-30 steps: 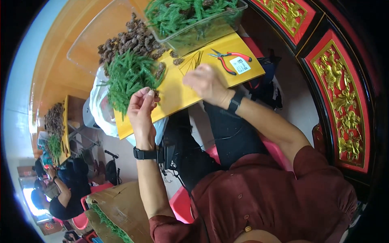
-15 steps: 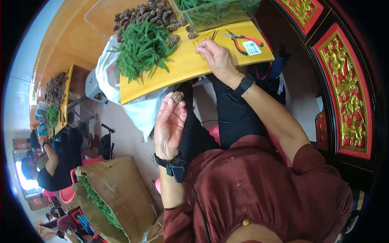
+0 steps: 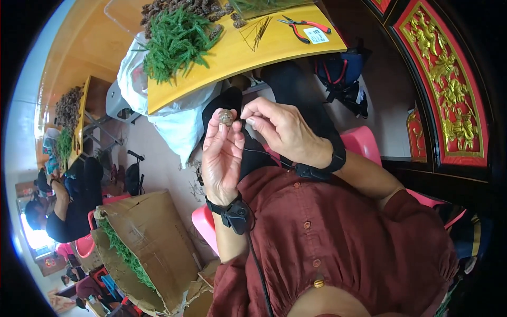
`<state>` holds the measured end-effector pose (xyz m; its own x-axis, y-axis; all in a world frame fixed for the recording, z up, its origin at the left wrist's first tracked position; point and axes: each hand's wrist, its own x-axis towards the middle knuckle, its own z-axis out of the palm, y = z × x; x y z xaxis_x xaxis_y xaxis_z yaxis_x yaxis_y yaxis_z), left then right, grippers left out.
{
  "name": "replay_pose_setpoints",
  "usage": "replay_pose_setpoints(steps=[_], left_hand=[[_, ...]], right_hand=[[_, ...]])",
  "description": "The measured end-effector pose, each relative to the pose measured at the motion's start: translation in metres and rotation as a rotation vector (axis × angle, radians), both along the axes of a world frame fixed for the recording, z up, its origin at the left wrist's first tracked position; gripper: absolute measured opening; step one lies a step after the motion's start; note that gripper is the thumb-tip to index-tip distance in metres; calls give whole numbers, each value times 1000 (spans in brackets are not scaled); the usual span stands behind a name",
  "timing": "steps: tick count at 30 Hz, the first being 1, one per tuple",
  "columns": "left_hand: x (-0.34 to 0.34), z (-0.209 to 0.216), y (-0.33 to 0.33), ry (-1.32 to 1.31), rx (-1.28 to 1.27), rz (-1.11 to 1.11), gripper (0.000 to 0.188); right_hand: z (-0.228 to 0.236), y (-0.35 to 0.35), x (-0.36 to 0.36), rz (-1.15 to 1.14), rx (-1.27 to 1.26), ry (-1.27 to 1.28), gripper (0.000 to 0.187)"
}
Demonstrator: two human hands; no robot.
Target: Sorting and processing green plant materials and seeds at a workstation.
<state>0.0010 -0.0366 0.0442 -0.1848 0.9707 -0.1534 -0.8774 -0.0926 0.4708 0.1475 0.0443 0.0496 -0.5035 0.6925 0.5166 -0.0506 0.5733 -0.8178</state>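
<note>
My left hand [image 3: 222, 158], palm up, grips a small brown pine cone [image 3: 226, 117] between thumb and fingertips. Close on its right, my right hand [image 3: 288, 129] is closed in a pinch, with a thin dark wire barely showing at the fingertips. Whether the wire touches the cone I cannot tell. Both hands are over my lap, below the near edge of the yellow table [image 3: 179, 95]. On the tabletop lie loose thin wires [image 3: 259, 34] and red-and-black pliers [image 3: 303, 26] beside a white label [image 3: 317, 35].
Green artificial sprigs [image 3: 177, 45] and a heap of pine cones [image 3: 158, 11] cover the table's left part, near a clear bin [image 3: 269, 6]. A white plastic bag [image 3: 171, 132] hangs below. At lower left stands a cardboard box [image 3: 153, 238] of greenery; another person [image 3: 74, 206] sits beyond.
My right hand has come back from the wires on the table to beside the pine cone, still pinching. My left hand keeps the cone, raised slightly. The view has shifted a little.
</note>
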Motion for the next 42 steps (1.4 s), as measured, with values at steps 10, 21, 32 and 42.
replay_pose_setpoints(steps=[10,21,32,42], left_hand=[[25,-10,0,209,-80,145,26],[45,-17,14,370,-48,216,35],[54,-18,16,584,-82,289,39],[59,-11,19,582,-138,250,35]], right_hand=[[-16,3,10,-58,132,28,13],[-23,11,20,-63,45,12,23],[-24,11,23,-9,-59,-5,24],[-19,20,32,33,-10,-2,28]])
